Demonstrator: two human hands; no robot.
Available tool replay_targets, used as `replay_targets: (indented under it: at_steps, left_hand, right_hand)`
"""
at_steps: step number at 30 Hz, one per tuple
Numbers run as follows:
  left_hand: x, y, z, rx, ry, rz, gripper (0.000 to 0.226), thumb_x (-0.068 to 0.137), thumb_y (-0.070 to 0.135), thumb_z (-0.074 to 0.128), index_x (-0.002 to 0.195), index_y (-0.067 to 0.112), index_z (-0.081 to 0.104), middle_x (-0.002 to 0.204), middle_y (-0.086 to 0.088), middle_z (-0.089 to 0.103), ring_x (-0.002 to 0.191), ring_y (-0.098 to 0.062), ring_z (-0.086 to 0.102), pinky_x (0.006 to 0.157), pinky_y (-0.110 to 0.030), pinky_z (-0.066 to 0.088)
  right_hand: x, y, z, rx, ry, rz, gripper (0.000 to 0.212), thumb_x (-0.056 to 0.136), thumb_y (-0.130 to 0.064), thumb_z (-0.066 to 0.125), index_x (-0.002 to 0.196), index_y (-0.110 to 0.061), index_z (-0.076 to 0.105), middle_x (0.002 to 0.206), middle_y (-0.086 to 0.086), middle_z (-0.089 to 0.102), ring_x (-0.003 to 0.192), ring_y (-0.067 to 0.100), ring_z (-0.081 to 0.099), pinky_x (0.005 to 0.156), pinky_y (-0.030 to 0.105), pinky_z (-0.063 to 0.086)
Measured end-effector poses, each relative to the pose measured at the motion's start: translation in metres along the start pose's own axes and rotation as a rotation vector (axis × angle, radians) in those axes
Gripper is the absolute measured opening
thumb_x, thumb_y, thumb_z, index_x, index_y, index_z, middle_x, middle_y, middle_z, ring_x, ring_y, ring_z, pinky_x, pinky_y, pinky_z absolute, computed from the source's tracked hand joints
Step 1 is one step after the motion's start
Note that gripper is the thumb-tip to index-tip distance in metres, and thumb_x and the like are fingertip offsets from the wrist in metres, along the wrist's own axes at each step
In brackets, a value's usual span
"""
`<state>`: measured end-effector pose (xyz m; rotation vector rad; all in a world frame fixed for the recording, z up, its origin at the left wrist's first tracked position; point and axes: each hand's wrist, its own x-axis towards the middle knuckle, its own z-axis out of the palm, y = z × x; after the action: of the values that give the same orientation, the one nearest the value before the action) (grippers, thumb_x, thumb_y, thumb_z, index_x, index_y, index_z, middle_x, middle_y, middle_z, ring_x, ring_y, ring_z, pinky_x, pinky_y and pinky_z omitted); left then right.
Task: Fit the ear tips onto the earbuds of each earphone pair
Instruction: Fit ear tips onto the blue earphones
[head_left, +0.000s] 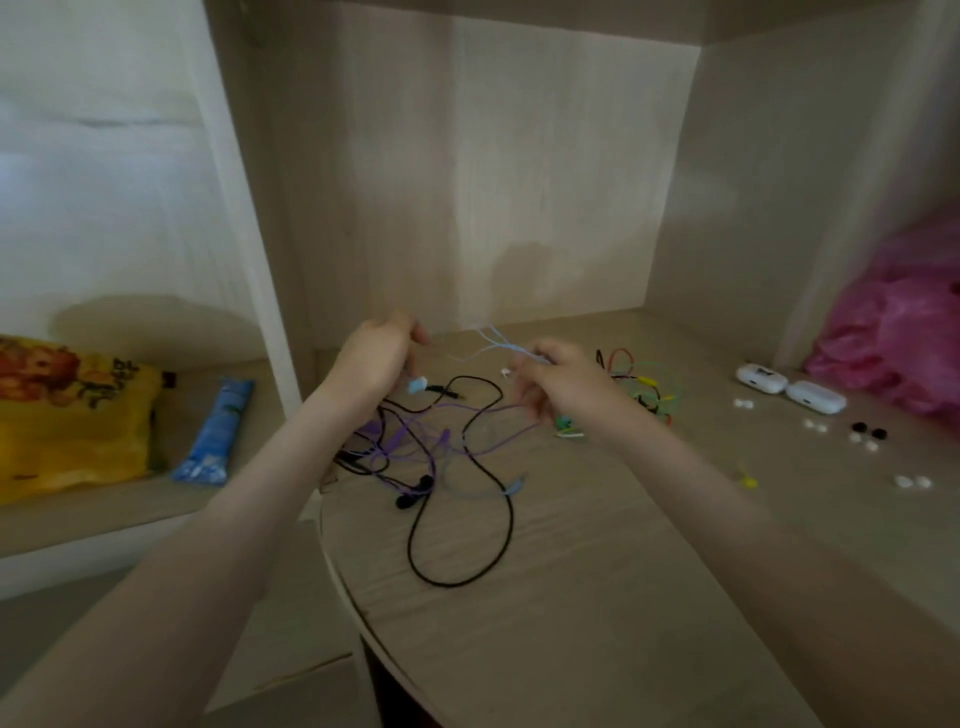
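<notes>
Left hand (379, 358): curled, apparently holding the blue earphone (417, 385) near its bud.
Right hand (558, 376): pinches its cable (497, 339).
Ear tips (815, 426): far right on the desk (571, 597).
Risk: the lifted cable snags the tangle (415, 447) and drags it.

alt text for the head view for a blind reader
The left hand and right hand lift a pale blue earphone cable above tangled black and purple earphones on a wooden desk; loose ear tips lie to the right.
</notes>
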<state>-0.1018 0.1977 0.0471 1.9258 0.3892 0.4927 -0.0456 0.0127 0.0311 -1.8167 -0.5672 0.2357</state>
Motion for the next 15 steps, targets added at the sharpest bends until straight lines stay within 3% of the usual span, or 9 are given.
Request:
replay_targets:
  at_steps: [2, 4, 6, 8, 11, 13, 15]
  left_hand:
    - [0.007, -0.004, -0.001, 0.07, -0.145, -0.051, 0.028, 0.09, 0.016, 0.04, 0.071, 0.016, 0.061, 0.046, 0.003, 0.059, 0.041, -0.011, 0.047, 0.047, -0.024, 0.035]
    - [0.01, -0.007, 0.001, 0.175, -0.397, -0.08, 0.018, 0.073, 0.009, 0.058, 0.065, 0.022, 0.066, 0.052, 0.01, 0.065, 0.05, -0.007, 0.054, 0.049, -0.023, 0.04]
    - [0.005, -0.012, 0.003, 0.224, -0.596, -0.02, 0.027, 0.054, 0.01, 0.061, 0.077, 0.02, 0.07, 0.087, 0.004, 0.071, 0.072, -0.002, 0.059, 0.063, -0.017, 0.045]
    - [-0.003, -0.016, 0.008, 0.14, -0.66, 0.013, 0.049, 0.052, 0.02, 0.054, 0.099, 0.018, 0.066, 0.113, 0.001, 0.064, 0.09, -0.005, 0.058, 0.075, -0.018, 0.044]
    - [-0.01, -0.013, 0.02, -0.051, -0.751, 0.04, 0.064, 0.049, 0.033, 0.061, 0.112, 0.021, 0.059, 0.127, 0.004, 0.055, 0.113, -0.008, 0.052, 0.097, -0.024, 0.039]
    - [-0.015, -0.005, 0.029, -0.148, -0.834, 0.054, 0.078, 0.052, 0.04, 0.07, 0.126, 0.025, 0.047, 0.129, 0.006, 0.056, 0.12, -0.006, 0.05, 0.106, -0.027, 0.035]
    - [-0.022, 0.002, 0.037, -0.142, -0.862, 0.138, 0.076, 0.066, 0.04, 0.071, 0.132, 0.027, 0.038, 0.124, 0.009, 0.059, 0.118, 0.0, 0.053, 0.104, -0.022, 0.038]
  right_hand:
    - [0.001, -0.008, 0.001, 0.18, 0.064, -0.02, 0.011, 0.097, -0.009, 0.046, 0.089, -0.015, 0.052, 0.054, 0.004, 0.057, 0.031, 0.009, 0.046, 0.031, 0.015, 0.028]
    - [0.001, -0.018, -0.002, 0.358, 0.124, -0.044, 0.014, 0.095, -0.005, 0.046, 0.089, -0.016, 0.052, 0.048, 0.001, 0.056, 0.031, 0.01, 0.043, 0.033, 0.014, 0.026]
    - [0.001, -0.027, -0.01, 0.426, 0.151, -0.067, 0.018, 0.092, -0.002, 0.046, 0.085, -0.016, 0.054, 0.045, -0.001, 0.055, 0.031, 0.011, 0.042, 0.034, 0.015, 0.026]
    - [0.001, -0.035, -0.018, 0.379, 0.155, -0.089, 0.018, 0.091, -0.002, 0.045, 0.085, -0.015, 0.056, 0.046, -0.002, 0.056, 0.033, 0.011, 0.042, 0.035, 0.015, 0.026]
    - [0.001, -0.041, -0.026, 0.287, 0.139, -0.099, 0.016, 0.092, -0.002, 0.045, 0.089, -0.012, 0.057, 0.047, -0.001, 0.057, 0.035, 0.011, 0.044, 0.036, 0.016, 0.029]
    - [-0.002, -0.045, -0.028, 0.263, 0.092, -0.095, 0.014, 0.093, -0.001, 0.045, 0.092, -0.01, 0.056, 0.052, 0.004, 0.058, 0.038, 0.013, 0.048, 0.038, 0.019, 0.033]
    - [-0.003, -0.051, -0.028, 0.282, 0.037, -0.101, 0.013, 0.093, 0.0, 0.044, 0.098, -0.006, 0.054, 0.056, 0.008, 0.061, 0.042, 0.016, 0.053, 0.04, 0.021, 0.038]
